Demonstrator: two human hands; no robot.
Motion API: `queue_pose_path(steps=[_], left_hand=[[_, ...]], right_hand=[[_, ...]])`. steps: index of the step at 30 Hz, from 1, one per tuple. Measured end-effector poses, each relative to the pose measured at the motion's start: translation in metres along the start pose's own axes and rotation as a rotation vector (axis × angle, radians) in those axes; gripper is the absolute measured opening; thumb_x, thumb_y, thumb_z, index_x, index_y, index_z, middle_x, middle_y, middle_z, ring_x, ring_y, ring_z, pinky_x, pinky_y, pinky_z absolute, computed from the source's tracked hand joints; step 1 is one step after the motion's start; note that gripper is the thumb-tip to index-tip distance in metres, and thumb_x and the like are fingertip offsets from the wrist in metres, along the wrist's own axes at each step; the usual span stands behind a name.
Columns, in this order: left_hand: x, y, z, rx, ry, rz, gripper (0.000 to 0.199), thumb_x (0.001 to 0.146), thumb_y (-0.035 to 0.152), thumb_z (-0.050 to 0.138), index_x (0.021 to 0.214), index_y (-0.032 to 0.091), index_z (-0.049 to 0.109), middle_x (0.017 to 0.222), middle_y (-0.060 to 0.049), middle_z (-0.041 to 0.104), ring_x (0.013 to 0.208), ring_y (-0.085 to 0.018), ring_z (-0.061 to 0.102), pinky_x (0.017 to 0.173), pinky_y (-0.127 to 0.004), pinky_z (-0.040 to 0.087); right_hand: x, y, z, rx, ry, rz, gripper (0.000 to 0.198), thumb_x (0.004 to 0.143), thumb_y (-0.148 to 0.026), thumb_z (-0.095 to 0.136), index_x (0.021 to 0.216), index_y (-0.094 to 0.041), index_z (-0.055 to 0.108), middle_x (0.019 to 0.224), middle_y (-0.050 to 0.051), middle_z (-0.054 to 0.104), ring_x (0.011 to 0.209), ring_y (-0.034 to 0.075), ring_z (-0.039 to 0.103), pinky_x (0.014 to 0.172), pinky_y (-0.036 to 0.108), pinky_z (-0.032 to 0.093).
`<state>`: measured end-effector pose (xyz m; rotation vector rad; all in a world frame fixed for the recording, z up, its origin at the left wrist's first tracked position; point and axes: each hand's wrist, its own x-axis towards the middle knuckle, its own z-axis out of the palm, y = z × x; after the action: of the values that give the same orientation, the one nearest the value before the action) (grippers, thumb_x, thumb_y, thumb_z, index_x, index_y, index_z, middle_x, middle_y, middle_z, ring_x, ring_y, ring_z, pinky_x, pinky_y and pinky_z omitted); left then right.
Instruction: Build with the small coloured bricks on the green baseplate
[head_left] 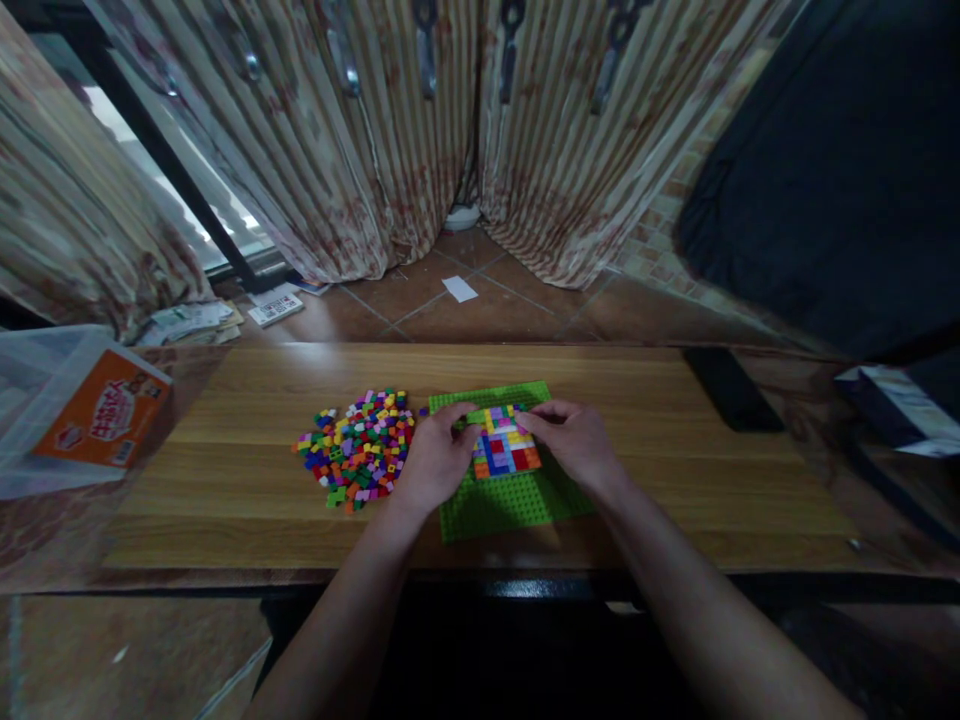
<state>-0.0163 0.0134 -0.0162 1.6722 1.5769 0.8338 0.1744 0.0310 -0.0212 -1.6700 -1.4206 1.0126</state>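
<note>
A bright green studded baseplate (pixel 491 510) lies on the wooden table, slightly turned. On its middle sits a block of colourful toy bricks (pixel 504 452) in red, blue, white, orange, yellow and purple rows. My left hand (pixel 439 455) is at the block's upper left corner, thumb and forefinger curled together; what lies between them is too small to make out. At the upper right corner, my right hand (pixel 576 440) has its fingers pinched against the block's edge, and the fingertips hide whatever they grip. Left of the plate spreads a loose pile of small mixed bricks (pixel 360 450).
The wooden table (pixel 247 440) carries a black phone-like slab (pixel 731 388) at its far right. A clear plastic box (pixel 45 345) with an orange label stands off the left end. Curtains (pixel 405 160) hang behind, and papers (pixel 191 320) lie on the left.
</note>
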Motion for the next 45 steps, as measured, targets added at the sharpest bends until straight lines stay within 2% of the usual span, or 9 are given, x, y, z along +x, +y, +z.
queue_pose_path(steps=[6, 11, 16, 19, 23, 27, 32, 38, 45], left_hand=[[0.000, 0.001, -0.001, -0.013, 0.013, 0.006, 0.030, 0.082, 0.020, 0.055, 0.109, 0.017, 0.067, 0.088, -0.003, 0.071, 0.082, -0.016, 0.065, 0.080, -0.028, 0.052], [-0.001, 0.004, -0.003, -0.022, 0.016, 0.014, 0.028, 0.083, 0.019, 0.055, 0.108, 0.018, 0.067, 0.092, -0.003, 0.071, 0.085, -0.016, 0.065, 0.083, -0.030, 0.052], [-0.002, 0.002, 0.000, -0.030, 0.022, 0.013, 0.028, 0.083, 0.020, 0.055, 0.109, 0.018, 0.066, 0.093, -0.003, 0.071, 0.081, -0.015, 0.065, 0.078, -0.027, 0.052], [-0.001, 0.001, -0.001, -0.046, 0.005, 0.013, 0.028, 0.083, 0.020, 0.054, 0.108, 0.017, 0.066, 0.095, -0.004, 0.071, 0.075, -0.013, 0.064, 0.072, -0.025, 0.052], [0.004, -0.004, -0.021, -0.048, 0.094, 0.011, 0.030, 0.084, 0.020, 0.049, 0.107, 0.014, 0.066, 0.088, -0.004, 0.071, 0.068, -0.013, 0.062, 0.066, -0.024, 0.050], [0.007, -0.018, -0.058, 0.067, 0.181, 0.009, 0.025, 0.082, 0.019, 0.048, 0.094, 0.015, 0.069, 0.087, -0.004, 0.071, 0.079, -0.015, 0.064, 0.075, -0.026, 0.050], [0.000, -0.030, -0.081, 0.371, 0.033, 0.093, 0.018, 0.077, 0.016, 0.055, 0.083, 0.020, 0.071, 0.088, -0.004, 0.071, 0.084, -0.017, 0.063, 0.085, -0.030, 0.048], [-0.006, -0.029, -0.078, 0.494, -0.118, 0.210, 0.017, 0.071, 0.011, 0.059, 0.076, 0.022, 0.071, 0.087, -0.003, 0.069, 0.090, -0.018, 0.062, 0.089, -0.031, 0.047], [-0.006, -0.029, -0.076, 0.577, -0.182, 0.200, 0.021, 0.073, 0.010, 0.058, 0.078, 0.022, 0.074, 0.100, -0.006, 0.068, 0.102, -0.021, 0.059, 0.094, -0.034, 0.045]], right_hand=[[0.003, -0.002, 0.001, 0.070, -0.055, -0.013, 0.029, 0.065, -0.047, 0.072, 0.065, -0.018, 0.069, 0.063, 0.003, 0.068, 0.056, 0.014, 0.057, 0.054, 0.026, 0.040], [0.003, -0.002, -0.005, 0.088, -0.110, 0.031, 0.035, 0.064, -0.052, 0.072, 0.066, -0.017, 0.070, 0.062, 0.002, 0.068, 0.056, 0.013, 0.056, 0.054, 0.026, 0.039], [0.002, -0.002, -0.009, 0.265, -0.074, 0.177, 0.047, 0.070, -0.064, 0.063, 0.067, -0.017, 0.067, 0.066, 0.005, 0.068, 0.056, 0.013, 0.056, 0.052, 0.025, 0.043], [0.002, -0.003, -0.006, 0.285, -0.046, 0.178, 0.047, 0.068, -0.064, 0.065, 0.065, -0.017, 0.066, 0.067, 0.005, 0.069, 0.056, 0.013, 0.056, 0.052, 0.024, 0.043], [0.001, -0.005, -0.001, 0.284, -0.004, 0.145, 0.045, 0.067, -0.062, 0.067, 0.068, -0.017, 0.067, 0.071, 0.005, 0.070, 0.058, 0.014, 0.059, 0.053, 0.026, 0.044], [-0.001, -0.006, -0.002, 0.260, 0.065, 0.086, 0.040, 0.066, -0.057, 0.068, 0.066, -0.017, 0.068, 0.068, 0.005, 0.069, 0.058, 0.015, 0.058, 0.056, 0.028, 0.046], [-0.002, -0.004, -0.006, 0.240, 0.073, 0.049, 0.036, 0.066, -0.054, 0.070, 0.067, -0.018, 0.069, 0.068, 0.005, 0.069, 0.060, 0.016, 0.060, 0.060, 0.030, 0.049], [-0.003, -0.004, -0.007, 0.215, 0.055, 0.005, 0.037, 0.067, -0.056, 0.069, 0.066, -0.019, 0.069, 0.069, 0.005, 0.070, 0.062, 0.017, 0.061, 0.060, 0.030, 0.050], [-0.002, -0.004, -0.004, 0.207, 0.032, 0.024, 0.039, 0.067, -0.057, 0.069, 0.069, -0.018, 0.070, 0.070, 0.006, 0.070, 0.062, 0.017, 0.061, 0.061, 0.030, 0.049]])
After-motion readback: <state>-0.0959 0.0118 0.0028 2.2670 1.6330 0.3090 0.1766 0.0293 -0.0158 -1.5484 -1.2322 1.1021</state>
